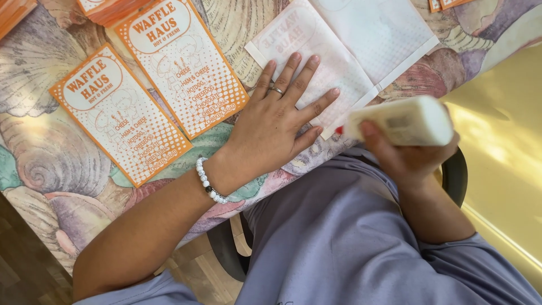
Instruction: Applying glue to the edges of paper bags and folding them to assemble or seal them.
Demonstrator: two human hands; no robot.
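My left hand (279, 116) lies flat, fingers spread, on the near corner of an unfolded white paper sheet (350, 48) turned printed side down on the table. A ring sits on one finger and a white bead bracelet on the wrist. My right hand (409, 155) grips a white cylindrical stick (403, 120) with a red tip, held just off the table edge, tip toward the sheet's near edge.
Two finished orange-and-white paper bags (121, 116) (183, 65) lie left of my left hand on the seashell-patterned tablecloth (34, 73). More orange stacks (107, 8) sit at the far edge. A chair (454, 169) and yellow floor are at right.
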